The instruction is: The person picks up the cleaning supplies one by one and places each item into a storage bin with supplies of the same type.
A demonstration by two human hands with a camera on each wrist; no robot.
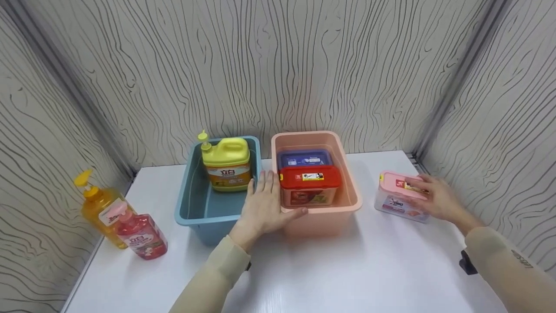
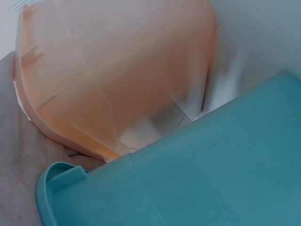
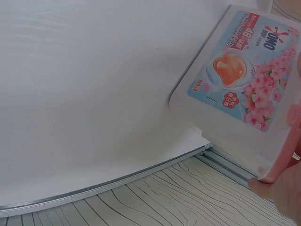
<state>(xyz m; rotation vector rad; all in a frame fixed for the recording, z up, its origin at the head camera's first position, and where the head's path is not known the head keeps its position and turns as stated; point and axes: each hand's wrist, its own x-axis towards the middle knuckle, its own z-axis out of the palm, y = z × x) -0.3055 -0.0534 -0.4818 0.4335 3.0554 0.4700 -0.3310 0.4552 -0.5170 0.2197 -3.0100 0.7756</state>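
Observation:
My left hand [image 1: 263, 206] lies with straight fingers over the adjoining rims of a blue bin [image 1: 210, 222] and a peach bin [image 1: 354, 198]. In the left wrist view, part of that hand [image 2: 23, 155] touches both rims. My right hand [image 1: 441, 200] grips the pink lid of a white laundry pod box [image 1: 397, 204] at the right of the table. The right wrist view has the box's flowered label [image 3: 244, 70] facing the camera, with fingers at the lid edge. Inside the peach bin are a red-lidded box [image 1: 310, 178] and a dark blue-lidded box [image 1: 304, 157].
A yellow pump jug [image 1: 228, 169] stands in the blue bin. At the table's left side are an amber pump bottle [image 1: 102, 213] and a pink-red pump bottle [image 1: 143, 241]. Patterned panels [image 1: 278, 65] enclose the white table [image 1: 321, 278] at the back and sides.

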